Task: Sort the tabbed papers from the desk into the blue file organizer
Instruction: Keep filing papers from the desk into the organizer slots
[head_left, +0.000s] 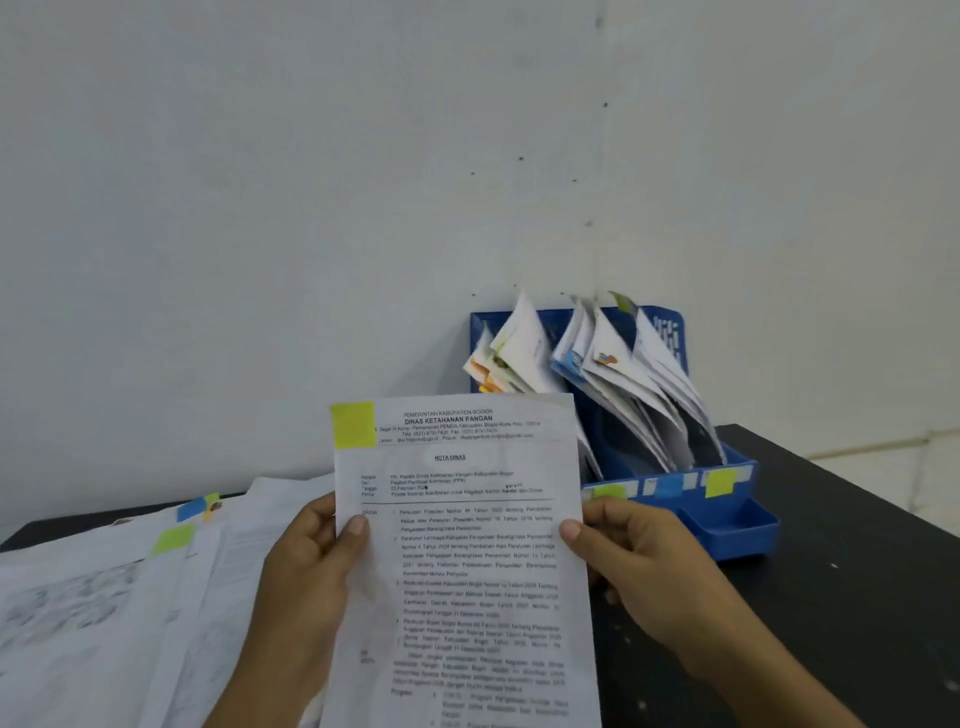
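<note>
I hold a printed white sheet (467, 561) upright in front of me, with a yellow-green tab (353, 425) stuck at its top left corner. My left hand (306, 577) grips its left edge, thumb on the front. My right hand (639, 566) grips the right edge the same way. Behind the sheet, to the right, the blue file organizer (727, 525) stands on the black desk against the wall. Several papers (613, 374) lean in its slots. Yellow-green and blue labels (719, 482) mark its front rim.
A loose spread of tabbed papers (130, 587) covers the left of the desk, showing blue, orange and yellow-green tabs (174, 538). Bare black desk surface (857, 561) lies to the right of the organizer. A white wall rises directly behind.
</note>
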